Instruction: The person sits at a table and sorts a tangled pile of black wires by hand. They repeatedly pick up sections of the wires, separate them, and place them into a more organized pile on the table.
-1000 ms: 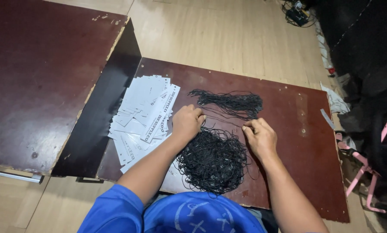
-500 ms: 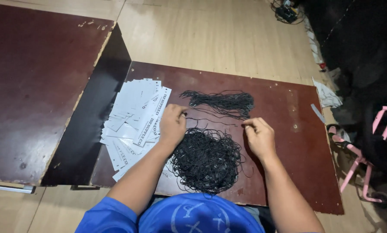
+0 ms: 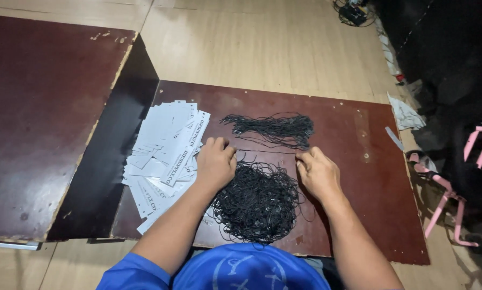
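My left hand (image 3: 216, 161) and my right hand (image 3: 317, 172) rest on a dark red board (image 3: 348, 177), fingers pinched on a single black string (image 3: 265, 151) stretched straight between them. Just below lies a big tangled heap of black strings (image 3: 257, 201). Beyond the hands sits a neater bundle of black strings (image 3: 276, 129). A fanned pile of white paper tags (image 3: 163, 161) lies by my left hand, partly under it.
A second dark red board (image 3: 42, 118) lies at the left with a black gap (image 3: 109, 161) between the boards. Pale wooden floor (image 3: 262, 48) lies beyond. A pink frame (image 3: 456, 209), dark fabric (image 3: 456, 80) and white paper scraps (image 3: 405, 115) sit at the right.
My left hand has slid left, away from the right hand, drawing one black string out straight between them. The view has shifted slightly.
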